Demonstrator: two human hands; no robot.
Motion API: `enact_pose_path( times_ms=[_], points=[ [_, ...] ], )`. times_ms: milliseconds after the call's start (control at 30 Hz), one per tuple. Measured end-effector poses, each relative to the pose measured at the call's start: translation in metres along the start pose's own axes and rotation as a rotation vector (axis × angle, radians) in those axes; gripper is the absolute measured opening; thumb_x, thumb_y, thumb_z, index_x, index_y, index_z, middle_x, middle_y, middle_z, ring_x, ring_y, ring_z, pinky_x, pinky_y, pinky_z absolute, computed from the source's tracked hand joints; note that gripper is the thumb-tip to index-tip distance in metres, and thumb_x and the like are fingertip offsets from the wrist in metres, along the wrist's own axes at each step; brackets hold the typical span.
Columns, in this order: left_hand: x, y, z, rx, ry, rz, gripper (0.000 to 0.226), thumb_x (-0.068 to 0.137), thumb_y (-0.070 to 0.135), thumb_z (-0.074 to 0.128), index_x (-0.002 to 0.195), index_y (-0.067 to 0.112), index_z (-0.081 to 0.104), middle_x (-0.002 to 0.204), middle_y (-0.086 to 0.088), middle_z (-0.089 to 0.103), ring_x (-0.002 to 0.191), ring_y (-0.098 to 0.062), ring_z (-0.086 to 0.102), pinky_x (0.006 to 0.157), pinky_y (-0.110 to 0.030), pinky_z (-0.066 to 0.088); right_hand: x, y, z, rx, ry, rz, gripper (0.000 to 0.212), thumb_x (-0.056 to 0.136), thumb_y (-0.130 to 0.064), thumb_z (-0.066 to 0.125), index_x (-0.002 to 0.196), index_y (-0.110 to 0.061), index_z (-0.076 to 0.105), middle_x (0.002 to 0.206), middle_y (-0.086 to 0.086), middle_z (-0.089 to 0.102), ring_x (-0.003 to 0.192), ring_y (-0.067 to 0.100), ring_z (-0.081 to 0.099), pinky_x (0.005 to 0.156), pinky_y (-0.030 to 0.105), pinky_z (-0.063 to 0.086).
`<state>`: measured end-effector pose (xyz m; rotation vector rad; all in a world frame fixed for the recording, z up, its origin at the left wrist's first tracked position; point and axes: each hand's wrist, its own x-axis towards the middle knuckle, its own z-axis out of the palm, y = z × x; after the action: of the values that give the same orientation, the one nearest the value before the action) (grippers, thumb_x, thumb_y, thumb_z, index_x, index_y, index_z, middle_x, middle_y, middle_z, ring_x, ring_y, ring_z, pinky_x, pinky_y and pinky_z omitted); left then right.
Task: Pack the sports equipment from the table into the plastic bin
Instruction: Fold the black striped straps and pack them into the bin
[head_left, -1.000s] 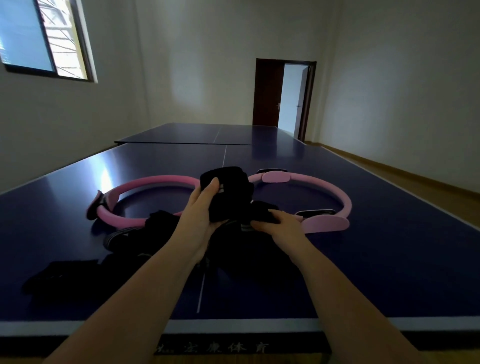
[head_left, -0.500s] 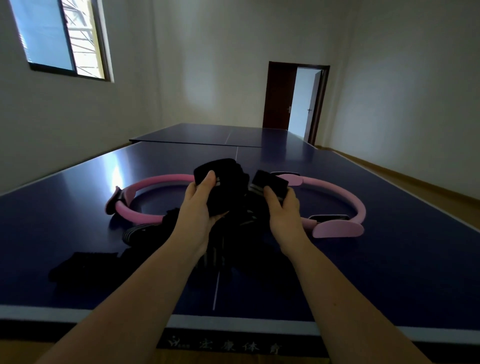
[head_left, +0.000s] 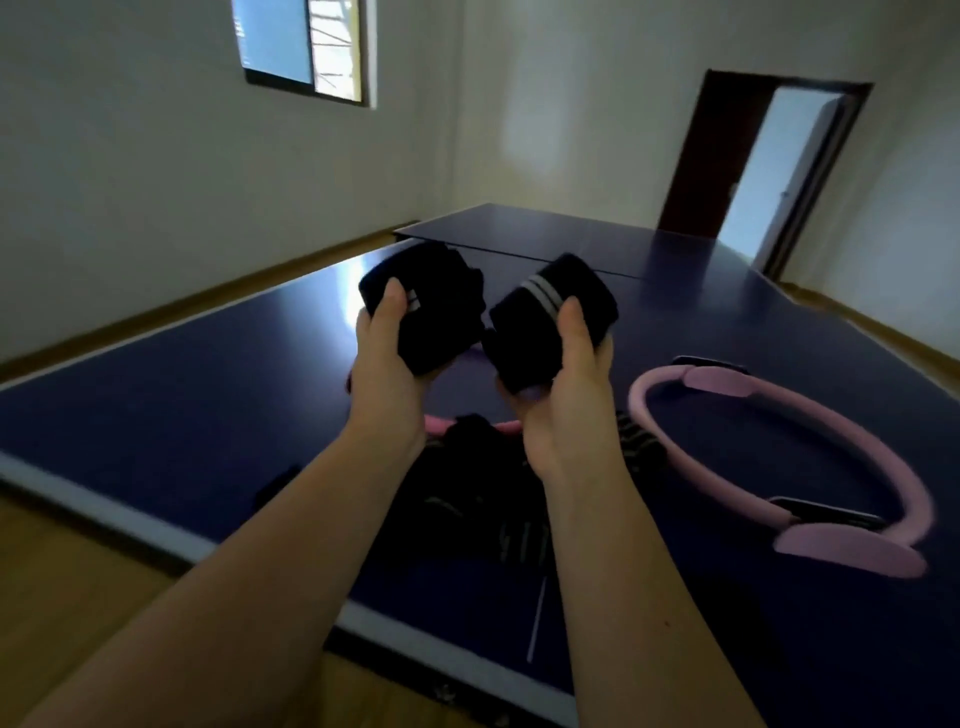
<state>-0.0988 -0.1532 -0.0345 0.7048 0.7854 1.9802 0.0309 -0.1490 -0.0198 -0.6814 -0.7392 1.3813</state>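
On the blue table (head_left: 208, 395), a pink ring (head_left: 852, 447) lies toward the right edge. A second ring (head_left: 439, 427) shows only as slivers between your forearms, behind a heap of black bands (head_left: 483, 499) at the near edge. Your left hand (head_left: 387, 374) curls round a black wrap (head_left: 436, 317) and your right hand (head_left: 571, 395) round a grey-striped wrap (head_left: 540, 322). Both wraps are raised above the table, almost touching.

window (head_left: 304, 49) high at left, open doorway (head_left: 769, 171) with dark frame at back right, wooden floor (head_left: 78, 561)
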Motion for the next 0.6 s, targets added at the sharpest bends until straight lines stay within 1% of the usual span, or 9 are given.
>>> enact_pose_path(
  times_ms=[67, 133, 233, 300, 367, 433, 533, 567, 600],
  points=[
    [-0.02, 0.025, -0.042, 0.055, 0.021, 0.093, 0.058, 0.094, 0.047, 0.058, 0.141, 0.014, 0.05, 0.131, -0.013, 0.064, 0.117, -0.027, 0.065, 0.094, -0.047, 0.056, -0.028, 0.03, 0.025, -0.069, -0.095, -0.056, 0.036, 0.093, -0.033, 0.066, 0.125, -0.037, 0.049, 0.12, -0.001, 0.066, 0.109, 0.019, 0.065, 0.094, 0.041, 0.054],
    [-0.044, 0.05, -0.09, 0.117, 0.107, 0.154, 0.051, 0.101, 0.044, 0.049, 0.144, 0.018, 0.045, 0.131, -0.007, 0.064, 0.116, -0.022, 0.065, 0.09, -0.041, 0.058, -0.063, 0.063, 0.048, -0.14, -0.205, -0.116, 0.028, 0.093, -0.029, 0.067, 0.116, -0.035, 0.052, 0.112, -0.004, 0.068, 0.107, 0.016, 0.066, 0.097, 0.039, 0.054],
    [-0.108, 0.106, -0.192, 0.25, 0.304, 0.26, 0.053, 0.098, 0.05, 0.052, 0.144, 0.024, 0.044, 0.132, -0.001, 0.064, 0.114, -0.018, 0.066, 0.088, -0.039, 0.059, -0.144, 0.132, 0.084, -0.241, -0.444, -0.094, 0.018, 0.094, -0.026, 0.067, 0.104, -0.033, 0.054, 0.108, 0.0, 0.068, 0.103, 0.017, 0.066, 0.093, 0.038, 0.054],
    [-0.148, 0.138, -0.251, 0.35, 0.425, 0.283, 0.055, 0.096, 0.053, 0.055, 0.143, 0.026, 0.044, 0.13, 0.001, 0.064, 0.111, -0.017, 0.068, 0.088, -0.038, 0.058, -0.188, 0.179, 0.098, -0.31, -0.578, -0.063, 0.021, 0.092, -0.026, 0.069, 0.109, -0.028, 0.057, 0.111, 0.002, 0.068, 0.102, 0.015, 0.067, 0.09, 0.034, 0.056],
    [-0.185, 0.157, -0.299, 0.405, 0.56, 0.289, 0.06, 0.094, 0.051, 0.058, 0.145, 0.024, 0.042, 0.13, 0.001, 0.062, 0.112, -0.018, 0.066, 0.09, -0.038, 0.057, -0.227, 0.225, 0.105, -0.357, -0.687, 0.063, 0.038, 0.09, -0.031, 0.072, 0.124, -0.023, 0.056, 0.118, 0.002, 0.066, 0.106, 0.013, 0.066, 0.091, 0.03, 0.056],
    [-0.219, 0.165, -0.342, 0.451, 0.683, 0.299, 0.058, 0.095, 0.047, 0.061, 0.143, 0.022, 0.043, 0.128, 0.001, 0.063, 0.113, -0.018, 0.066, 0.095, -0.039, 0.055, -0.263, 0.267, 0.107, -0.398, -0.744, 0.195, 0.053, 0.088, -0.035, 0.073, 0.135, -0.022, 0.051, 0.124, 0.0, 0.064, 0.11, 0.014, 0.064, 0.095, 0.036, 0.056],
    [-0.258, 0.158, -0.408, 0.465, 0.858, 0.29, 0.051, 0.096, 0.043, 0.061, 0.139, 0.02, 0.049, 0.125, 0.0, 0.064, 0.112, -0.018, 0.065, 0.1, -0.039, 0.053, -0.307, 0.334, 0.11, -0.475, -0.803, 0.393, 0.061, 0.086, -0.037, 0.075, 0.139, -0.026, 0.047, 0.126, -0.001, 0.061, 0.112, 0.019, 0.063, 0.095, 0.045, 0.055],
    [-0.263, 0.152, -0.419, 0.452, 0.881, 0.287, 0.05, 0.096, 0.04, 0.061, 0.139, 0.018, 0.05, 0.125, -0.002, 0.064, 0.112, -0.019, 0.065, 0.097, -0.035, 0.054, -0.311, 0.345, 0.108, -0.496, -0.808, 0.414, 0.062, 0.085, -0.038, 0.076, 0.139, -0.028, 0.046, 0.127, -0.001, 0.06, 0.113, 0.021, 0.062, 0.095, 0.047, 0.055],
    [-0.271, 0.145, -0.438, 0.455, 0.914, 0.272, 0.047, 0.097, 0.036, 0.061, 0.138, 0.016, 0.05, 0.125, -0.004, 0.064, 0.11, -0.018, 0.065, 0.09, -0.028, 0.056, -0.319, 0.364, 0.108, -0.529, -0.82, 0.451, 0.063, 0.085, -0.039, 0.076, 0.14, -0.029, 0.045, 0.127, -0.001, 0.059, 0.114, 0.022, 0.061, 0.096, 0.047, 0.055]
  ],
)
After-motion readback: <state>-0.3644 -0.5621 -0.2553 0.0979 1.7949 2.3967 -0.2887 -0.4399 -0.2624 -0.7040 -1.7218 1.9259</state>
